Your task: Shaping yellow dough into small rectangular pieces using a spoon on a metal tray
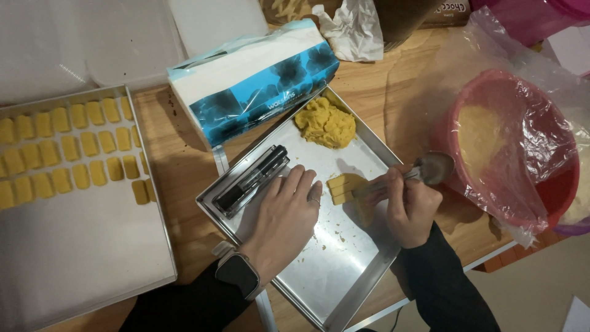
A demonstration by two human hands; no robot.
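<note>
My left hand [284, 216] lies flat, fingers apart, on a steel tray [329, 283], holding nothing, just right of a black cookie press tool [251, 180]. My right hand [410, 206] grips a metal spoon [424, 170] by the handle, its handle end against small yellow dough pieces [342, 187] on the tray. A lump of yellow dough [326, 124] sits in the tray's far corner.
A large lined baking tray [86, 258] at left carries rows of shaped yellow dough pieces [74, 150]. A blue and white tissue box [255, 83] stands behind the steel tray. A red bowl lined with plastic [513, 150] sits at right. The table edge runs at bottom right.
</note>
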